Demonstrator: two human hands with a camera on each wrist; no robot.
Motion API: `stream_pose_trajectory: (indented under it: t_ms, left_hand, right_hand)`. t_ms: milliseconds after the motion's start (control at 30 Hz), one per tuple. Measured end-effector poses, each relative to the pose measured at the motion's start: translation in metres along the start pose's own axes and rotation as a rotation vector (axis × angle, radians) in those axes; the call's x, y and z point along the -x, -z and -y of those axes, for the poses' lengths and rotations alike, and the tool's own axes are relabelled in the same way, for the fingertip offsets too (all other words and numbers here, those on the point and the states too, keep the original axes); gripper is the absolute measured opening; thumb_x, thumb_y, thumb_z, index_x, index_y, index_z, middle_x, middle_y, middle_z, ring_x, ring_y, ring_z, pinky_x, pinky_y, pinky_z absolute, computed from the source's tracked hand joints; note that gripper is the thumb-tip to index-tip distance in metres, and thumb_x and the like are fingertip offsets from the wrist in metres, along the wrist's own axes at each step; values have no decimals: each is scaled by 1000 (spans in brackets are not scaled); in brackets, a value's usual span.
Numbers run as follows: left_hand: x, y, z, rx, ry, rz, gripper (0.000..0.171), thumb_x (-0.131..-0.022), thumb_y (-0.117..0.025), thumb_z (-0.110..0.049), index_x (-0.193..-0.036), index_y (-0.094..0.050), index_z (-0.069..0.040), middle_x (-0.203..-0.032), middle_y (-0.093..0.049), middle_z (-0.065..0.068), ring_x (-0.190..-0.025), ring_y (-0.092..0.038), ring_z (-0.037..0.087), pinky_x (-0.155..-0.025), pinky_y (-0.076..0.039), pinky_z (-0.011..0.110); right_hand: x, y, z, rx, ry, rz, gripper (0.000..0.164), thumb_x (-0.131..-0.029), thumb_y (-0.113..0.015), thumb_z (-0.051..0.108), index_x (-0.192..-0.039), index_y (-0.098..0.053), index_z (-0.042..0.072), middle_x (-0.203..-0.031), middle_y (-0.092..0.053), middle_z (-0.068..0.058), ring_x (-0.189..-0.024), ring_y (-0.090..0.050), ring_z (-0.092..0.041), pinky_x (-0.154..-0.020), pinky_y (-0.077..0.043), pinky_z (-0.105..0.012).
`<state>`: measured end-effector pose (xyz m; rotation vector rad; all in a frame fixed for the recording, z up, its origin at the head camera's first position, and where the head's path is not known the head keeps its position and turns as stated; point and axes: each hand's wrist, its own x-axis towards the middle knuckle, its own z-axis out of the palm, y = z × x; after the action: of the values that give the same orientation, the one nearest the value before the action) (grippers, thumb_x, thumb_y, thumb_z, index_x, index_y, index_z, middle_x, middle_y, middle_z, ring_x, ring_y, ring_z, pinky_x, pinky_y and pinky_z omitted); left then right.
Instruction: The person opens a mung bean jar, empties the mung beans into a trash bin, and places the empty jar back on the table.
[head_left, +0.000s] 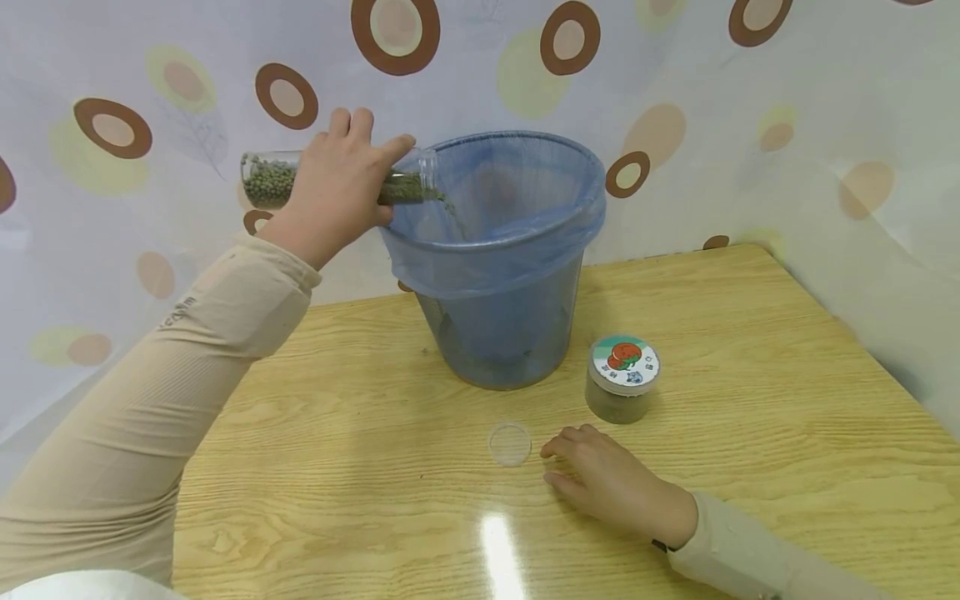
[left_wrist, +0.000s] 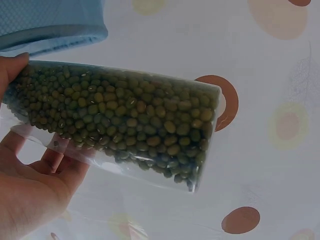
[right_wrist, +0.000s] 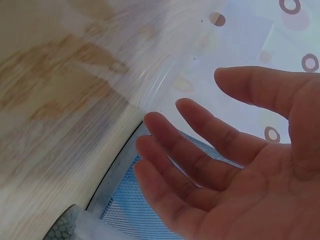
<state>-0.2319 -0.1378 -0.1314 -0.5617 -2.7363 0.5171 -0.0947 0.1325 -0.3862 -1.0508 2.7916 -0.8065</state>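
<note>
My left hand (head_left: 337, 179) grips a clear bottle (head_left: 258, 158) lying nearly on its side, its uncapped mouth at the left rim of a blue mesh bin (head_left: 498, 333). A thin stream of green mung beans runs from the mouth into the bin. In the left wrist view, beans (left_wrist: 145, 110) still fill much of the bottle, with thumb and fingers on opposite sides of it. Low over the table, my right hand (head_left: 611, 479) has loosely bent fingers and holds nothing. Just left of its fingertips lies a clear round lid (head_left: 510, 443).
A blue plastic bag (head_left: 480, 267) lines the bin and folds over its rim. To the bin's right front stands a short jar (head_left: 624, 379) with a tomato picture on its lid. Patterned cloth (head_left: 465, 100) hangs behind the wooden table (head_left: 315, 467).
</note>
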Motion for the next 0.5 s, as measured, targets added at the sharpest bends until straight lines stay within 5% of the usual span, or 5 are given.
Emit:
stream_pose_trajectory:
  t_ms: [500]
  left_hand:
    - [1,-2,1,-1,7,-5,78,-83,-76,-30,-148,-35,-15,-124,-39,30,-104,-36,40,-79,-46,50]
  right_hand:
    - [1,-1,-1,1,4,2,22,-88,-69,19,-106,-67,5,-102,-64,-3,-85,-53,-15,-73,-49,-33]
